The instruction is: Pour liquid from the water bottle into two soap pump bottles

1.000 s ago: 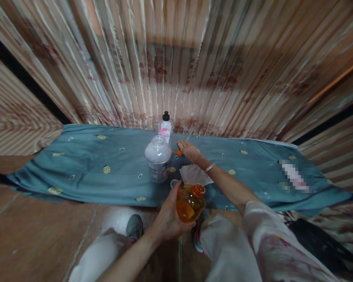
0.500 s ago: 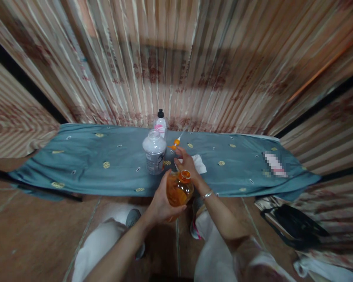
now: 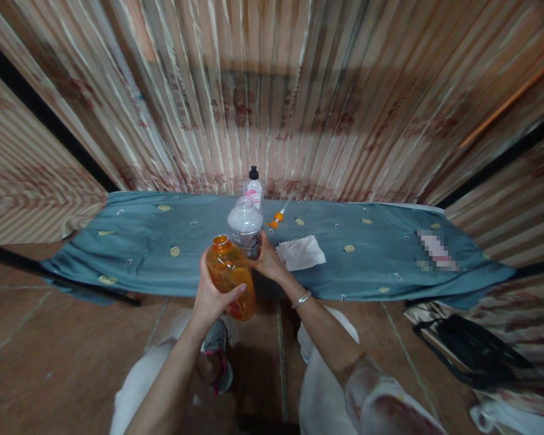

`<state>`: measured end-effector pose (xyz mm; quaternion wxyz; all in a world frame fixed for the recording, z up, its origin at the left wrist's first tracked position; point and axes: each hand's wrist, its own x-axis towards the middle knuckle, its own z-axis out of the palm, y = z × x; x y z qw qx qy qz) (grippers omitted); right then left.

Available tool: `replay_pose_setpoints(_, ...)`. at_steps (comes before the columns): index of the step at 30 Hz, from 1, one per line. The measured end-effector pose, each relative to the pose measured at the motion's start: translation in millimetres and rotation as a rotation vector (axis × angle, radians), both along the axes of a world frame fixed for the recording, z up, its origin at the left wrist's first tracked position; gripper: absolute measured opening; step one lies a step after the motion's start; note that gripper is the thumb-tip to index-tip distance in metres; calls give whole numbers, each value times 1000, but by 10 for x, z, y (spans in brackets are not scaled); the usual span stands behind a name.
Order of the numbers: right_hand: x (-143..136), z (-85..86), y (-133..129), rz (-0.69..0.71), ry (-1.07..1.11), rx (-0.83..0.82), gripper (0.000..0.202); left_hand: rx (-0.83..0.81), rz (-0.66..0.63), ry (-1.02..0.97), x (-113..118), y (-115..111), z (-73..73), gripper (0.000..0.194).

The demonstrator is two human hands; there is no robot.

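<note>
An uncapped orange see-through bottle (image 3: 233,275) is held upright, slightly tilted, over the near edge of the cloth. My left hand (image 3: 211,294) is wrapped round its left side, thumb across the front. My right hand (image 3: 268,260) reaches to the lower right side of a clear, open-topped bottle (image 3: 245,222) with dark print, its fingers partly hidden behind the orange bottle. Whether it grips the clear bottle cannot be made out. Behind stands a bottle with a black cap (image 3: 254,188) and pink label. An orange pump top (image 3: 276,220) lies right of the clear bottle.
A white folded cloth (image 3: 301,252) lies right of my right hand on the blue-green patterned tablecloth (image 3: 376,260). Farther right is a blurred-out flat item (image 3: 439,250). A pleated curtain hangs behind, and a black bag (image 3: 480,344) sits at the lower right.
The orange bottle has moved left in my left hand, in front of the clear bottle. My right hand has moved from near the pump top and white cloth to the clear bottle's side.
</note>
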<state>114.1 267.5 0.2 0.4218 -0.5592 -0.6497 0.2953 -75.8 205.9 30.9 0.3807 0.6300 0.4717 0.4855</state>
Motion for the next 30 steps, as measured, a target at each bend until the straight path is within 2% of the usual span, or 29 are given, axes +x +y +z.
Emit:
replay_pose_setpoints(3, -104, 50, 56, -71, 32, -94, 94, -57, -4, -56, -5, 56, -43, 119)
replay_pose_setpoints(7, -181, 56, 99, -154, 43, -125, 87, -74, -22, -46, 38, 87, -38, 114)
replay_pose_setpoints(14, -175, 4, 102, -155, 24, -131, 75, -81, -51, -26, 96, 123, 13, 114)
replay_pose_setpoints(21, -184, 9, 142, -198, 36, -165, 34, -64, -108, -15, 171, 157, -8, 113)
replay_pose_setpoints(26, -195, 59, 153, -230, 51, -186, 27, -79, -77, -13, 235, 154, -51, 115)
replay_pose_setpoints(30, -196, 107, 134, -243, 62, -189, 28, -30, -80, -10, 257, 152, -12, 113)
